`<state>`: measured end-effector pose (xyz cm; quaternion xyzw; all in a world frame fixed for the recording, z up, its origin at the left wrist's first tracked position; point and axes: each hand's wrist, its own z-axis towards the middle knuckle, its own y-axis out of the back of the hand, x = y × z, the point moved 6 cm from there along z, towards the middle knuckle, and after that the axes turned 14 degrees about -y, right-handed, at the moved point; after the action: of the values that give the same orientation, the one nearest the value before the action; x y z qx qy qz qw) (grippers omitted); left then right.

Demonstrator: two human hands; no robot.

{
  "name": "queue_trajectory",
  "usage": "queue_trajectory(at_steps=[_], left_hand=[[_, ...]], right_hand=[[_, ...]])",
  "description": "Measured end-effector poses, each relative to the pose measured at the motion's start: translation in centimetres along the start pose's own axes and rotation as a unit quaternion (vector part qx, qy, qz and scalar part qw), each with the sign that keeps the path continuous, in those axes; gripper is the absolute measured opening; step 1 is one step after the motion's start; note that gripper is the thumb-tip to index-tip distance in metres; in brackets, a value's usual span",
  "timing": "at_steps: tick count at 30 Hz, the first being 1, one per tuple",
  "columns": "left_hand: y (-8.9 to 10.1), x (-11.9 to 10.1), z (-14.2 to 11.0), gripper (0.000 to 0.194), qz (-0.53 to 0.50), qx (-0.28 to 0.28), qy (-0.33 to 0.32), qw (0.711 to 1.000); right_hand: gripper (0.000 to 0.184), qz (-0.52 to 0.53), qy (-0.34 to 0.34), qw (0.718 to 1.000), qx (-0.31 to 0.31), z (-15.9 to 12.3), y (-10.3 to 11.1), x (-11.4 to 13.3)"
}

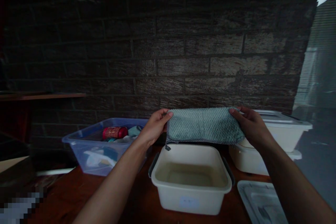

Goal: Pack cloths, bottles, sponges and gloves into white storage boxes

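A pale green textured cloth (203,125) with a dark checked edge is stretched out flat in the air. My left hand (156,123) pinches its left upper corner, thumb in front. At the other end my right hand (249,120) grips the right upper corner the same way. A small loop dangles from the cloth's lower left corner. Just below the cloth stands a white plastic tub (193,189) with grey side handles and what looks like shallow water in the bottom.
Left on the wooden table (141,203) is a translucent blue bin (98,159) holding cloths and a red cylindrical container (114,132). Stacked white lidded boxes (283,136) stand at the right. A grey-white lid (262,199) lies in front of them. A dark brick wall (168,49) rises behind.
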<state>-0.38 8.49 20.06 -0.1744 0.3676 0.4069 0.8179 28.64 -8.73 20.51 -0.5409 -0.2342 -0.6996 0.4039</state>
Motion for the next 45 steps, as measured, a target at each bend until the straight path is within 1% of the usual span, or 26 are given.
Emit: queue_trajectory(at_steps=[3, 5, 7, 9, 10, 11, 12, 14, 15, 16, 17, 18, 19, 20, 22, 24, 25, 27, 30, 33, 39, 42, 45], left_hand=[[0.2, -0.4, 0.3, 0.031, 0.018, 0.010, -0.021, 1.000], [0.4, -0.7, 0.6, 0.026, 0.039, -0.001, -0.053, 0.998], [0.4, -1.3, 0.7, 0.026, 0.063, -0.023, -0.093, 0.993], [0.0, -2.4, 0.5, 0.024, 0.082, -0.043, -0.127, 0.988], [-0.4, -3.0, 0.2, 0.022, 0.091, -0.046, -0.142, 0.985], [-1.1, -3.8, -0.3, 0.018, 0.103, -0.040, -0.155, 0.982], [-2.0, -4.6, -0.9, 0.016, 0.117, -0.029, -0.166, 0.979], [-4.3, -6.2, -2.3, 0.021, 0.170, 0.026, -0.194, 0.966], [-5.6, -6.9, -3.0, 0.023, 0.191, 0.058, -0.207, 0.958], [-6.7, -7.4, -3.7, 0.024, 0.206, 0.094, -0.218, 0.949], [-7.6, -7.7, -4.3, 0.025, 0.215, 0.116, -0.222, 0.944], [-8.2, -7.8, -4.7, 0.024, 0.218, 0.129, -0.221, 0.942], [-8.5, -7.7, -4.9, 0.025, 0.215, 0.133, -0.213, 0.944], [-8.5, -7.5, -4.9, 0.027, 0.206, 0.129, -0.200, 0.949], [-7.9, -6.9, -4.6, 0.035, 0.183, 0.123, -0.165, 0.961], [-7.2, -6.2, -4.1, 0.040, 0.161, 0.134, -0.133, 0.969], [-6.8, -6.0, -3.8, 0.040, 0.153, 0.139, -0.120, 0.971], [-6.2, -5.7, -3.4, 0.033, 0.137, 0.142, -0.105, 0.975], [-5.9, -5.8, -3.2, 0.027, 0.127, 0.125, -0.114, 0.977], [-6.1, -6.1, -3.4, 0.023, 0.145, 0.110, -0.137, 0.974], [-6.0, -6.4, -3.5, 0.017, 0.192, 0.096, -0.162, 0.963], [-5.7, -6.2, -3.3, 0.018, 0.191, 0.089, -0.157, 0.965], [-5.4, -5.9, -3.1, 0.018, 0.162, 0.085, -0.146, 0.972]], right_hand=[[0.030, -0.016, 0.025, 1.000, -0.009, 0.2, 0.6, 0.2], [0.021, -0.037, 0.059, 0.998, 0.001, 0.2, 0.9, 0.6], [0.017, -0.069, 0.092, 0.993, 0.040, 0.0, 0.8, 1.1], [0.011, -0.106, 0.107, 0.984, 0.092, -0.7, 0.0, 1.6], [0.009, -0.125, 0.106, 0.980, 0.117, -1.2, -0.7, 1.7], [0.014, -0.140, 0.105, 0.975, 0.138, -1.9, -1.5, 1.9], [0.024, -0.154, 0.105, 0.970, 0.156, -2.7, -2.4, 2.2], [0.048, -0.170, 0.111, 0.960, 0.195, -4.7, -4.8, 2.5], [0.057, -0.173, 0.112, 0.954, 0.220, -5.7, -6.1, 2.5], [0.059, -0.171, 0.105, 0.948, 0.245, -6.6, -7.4, 2.3], [0.051, -0.172, 0.095, 0.942, 0.273, -7.4, -8.6, 2.1], [0.040, -0.177, 0.083, 0.935, 0.296, -7.9, -9.5, 1.7], [0.031, -0.175, 0.073, 0.934, 0.302, -8.2, -10.0, 1.5], [0.028, -0.169, 0.065, 0.936, 0.302, -8.1, -10.2, 1.3], [0.030, -0.141, 0.053, 0.950, 0.275, -7.4, -9.6, 1.2], [0.031, -0.107, 0.046, 0.963, 0.242, -6.2, -8.3, 1.5], [0.030, -0.096, 0.046, 0.968, 0.226, -5.7, -7.5, 1.7], [0.028, -0.087, 0.052, 0.974, 0.204, -5.0, -6.2, 2.1], [0.025, -0.092, 0.065, 0.974, 0.199, -4.7, -5.1, 2.5], [0.023, -0.100, 0.068, 0.969, 0.214, -4.8, -5.0, 2.6], [0.029, -0.133, 0.065, 0.955, 0.256, -5.1, -5.3, 2.5], [0.028, -0.144, 0.070, 0.952, 0.259, -5.0, -5.4, 2.5], [0.026, -0.149, 0.079, 0.955, 0.243, -4.8, -5.2, 2.5]])
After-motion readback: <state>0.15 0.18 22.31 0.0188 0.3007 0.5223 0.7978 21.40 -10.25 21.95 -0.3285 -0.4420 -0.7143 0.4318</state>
